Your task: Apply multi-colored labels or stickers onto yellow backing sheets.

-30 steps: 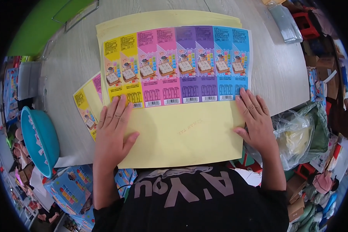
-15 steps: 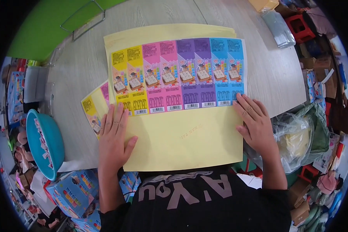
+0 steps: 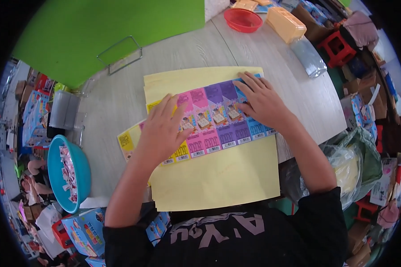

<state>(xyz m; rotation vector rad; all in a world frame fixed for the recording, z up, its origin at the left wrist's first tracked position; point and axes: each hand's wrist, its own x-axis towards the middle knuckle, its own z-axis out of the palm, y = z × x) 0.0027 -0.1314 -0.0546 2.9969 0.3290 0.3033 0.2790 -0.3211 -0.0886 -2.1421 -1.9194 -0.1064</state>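
Observation:
A strip of printed labels [image 3: 203,119] in yellow, pink, purple and blue lies slightly slanted on large pale yellow paper sheets [image 3: 218,182]. My left hand [image 3: 165,129] rests palm down over its yellow end, hiding much of that part, fingers stretched out. On the blue end at the upper right, my right hand [image 3: 262,100] lies with its fingers extended. Neither hand grips anything. From under the left side of the paper, another printed label sheet [image 3: 128,140] sticks out, partly covered by my left arm and hand.
To the left stands a teal basin [image 3: 85,173] of small wrapped packets. A wire stand [image 3: 140,46] and green board [image 3: 111,31] are at the far left. A red basket [image 3: 243,21], orange container [image 3: 284,24] and plastic-wrapped pack [image 3: 309,58] sit far right; a plastic bag [image 3: 349,167] is nearer.
Both hands have moved up from the strip's lower corners onto its upper part. The strip now lies at more of a slant. The whole view has shifted, showing more of the table's far side.

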